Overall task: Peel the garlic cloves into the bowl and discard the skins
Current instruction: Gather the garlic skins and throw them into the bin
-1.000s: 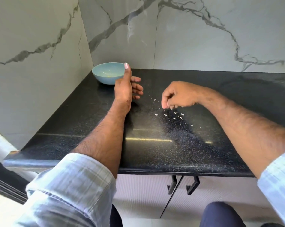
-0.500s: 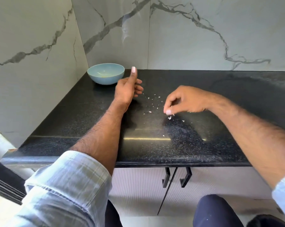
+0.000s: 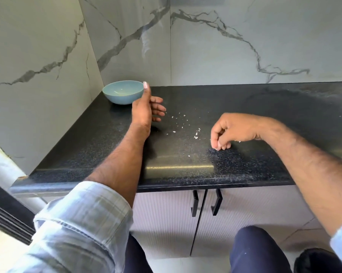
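**A:** Garlic skins (image 3: 183, 125) are what's left for you: small pale flakes scattered across the middle of the frame on the black countertop (image 3: 264, 107), between your two hands. I see no whole cloves on it. The blue bowl (image 3: 123, 92) sits upper left of centre, against the marble corner; whether it holds peeled cloves I can't tell from this angle.

**B:** So peeling looks finished?

**A:** Probably, as a judgement. Clearing the flakes is the unfinished part.

**B:** And my hands?

**A:** Your right hand (image 3: 235, 130), right of centre, has its fingers (image 3: 222, 144) curled down with the tips together at the countertop, seemingly pinching up bits of skin; what's between them is too small to confirm. Your left hand (image 3: 146, 109), just beside the bowl, stands on edge, thumb up, fingers loosely bent, palm cupped towards the flakes, holding nothing visible.
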A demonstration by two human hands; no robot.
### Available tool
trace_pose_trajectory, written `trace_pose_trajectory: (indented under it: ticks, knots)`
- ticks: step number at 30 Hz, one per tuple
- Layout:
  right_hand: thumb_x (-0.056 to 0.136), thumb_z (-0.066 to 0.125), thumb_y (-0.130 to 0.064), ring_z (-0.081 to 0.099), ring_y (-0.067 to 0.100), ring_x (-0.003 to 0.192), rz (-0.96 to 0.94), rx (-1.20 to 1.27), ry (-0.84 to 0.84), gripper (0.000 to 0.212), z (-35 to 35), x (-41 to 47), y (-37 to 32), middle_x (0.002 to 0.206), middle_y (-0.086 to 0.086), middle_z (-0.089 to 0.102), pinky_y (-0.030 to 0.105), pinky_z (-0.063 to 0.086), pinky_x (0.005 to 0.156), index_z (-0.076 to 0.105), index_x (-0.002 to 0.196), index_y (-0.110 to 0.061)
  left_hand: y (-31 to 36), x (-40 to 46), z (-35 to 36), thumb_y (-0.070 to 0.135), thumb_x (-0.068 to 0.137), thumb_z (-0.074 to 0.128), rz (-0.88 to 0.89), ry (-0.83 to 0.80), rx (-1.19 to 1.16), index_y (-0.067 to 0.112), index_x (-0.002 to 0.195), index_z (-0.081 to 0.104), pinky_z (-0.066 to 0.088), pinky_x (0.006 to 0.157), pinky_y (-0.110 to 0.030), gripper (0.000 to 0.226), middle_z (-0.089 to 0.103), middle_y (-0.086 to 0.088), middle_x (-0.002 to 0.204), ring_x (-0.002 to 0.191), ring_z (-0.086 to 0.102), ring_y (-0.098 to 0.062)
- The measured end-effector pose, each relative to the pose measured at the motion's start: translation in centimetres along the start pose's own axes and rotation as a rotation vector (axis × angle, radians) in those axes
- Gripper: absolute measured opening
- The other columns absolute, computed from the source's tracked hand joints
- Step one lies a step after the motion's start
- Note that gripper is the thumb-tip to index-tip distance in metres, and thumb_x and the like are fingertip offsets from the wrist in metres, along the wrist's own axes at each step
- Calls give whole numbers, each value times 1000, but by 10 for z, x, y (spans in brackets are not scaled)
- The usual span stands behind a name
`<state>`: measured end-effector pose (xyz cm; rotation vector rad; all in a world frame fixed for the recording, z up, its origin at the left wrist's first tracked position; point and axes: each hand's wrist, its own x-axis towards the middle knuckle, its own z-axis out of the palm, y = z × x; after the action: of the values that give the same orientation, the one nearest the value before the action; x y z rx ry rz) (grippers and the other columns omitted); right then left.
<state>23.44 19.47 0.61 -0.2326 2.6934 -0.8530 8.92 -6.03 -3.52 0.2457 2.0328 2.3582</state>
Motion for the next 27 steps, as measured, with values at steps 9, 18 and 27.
trace_pose_trajectory:
  ticks: [9,18,27]
  knots:
    - [87,69,11,69,16,78,-25,216,197,20,21,84,-34,92,13,80,26,55,68,79,97,-3,-2,-9,0,74,105,37,16,11,-9,1,103,74,46,54,-30,82,72,-15,79,63,66,-23]
    - [95,71,-3,71,22,77,68,331,-162,18,-10,51,0,100,27,75,30,60,64,75,111,4,-5,0,3,73,103,42,45,82,-50,5,94,74,47,59,-31,75,71,-15,79,63,65,-21]
    - [96,67,5,72,23,84,-3,506,144,19,11,122,-29,101,21,78,29,62,71,75,113,3,-10,7,-2,72,104,42,79,98,-26,4,95,76,48,63,-33,76,72,-14,79,67,65,-23]
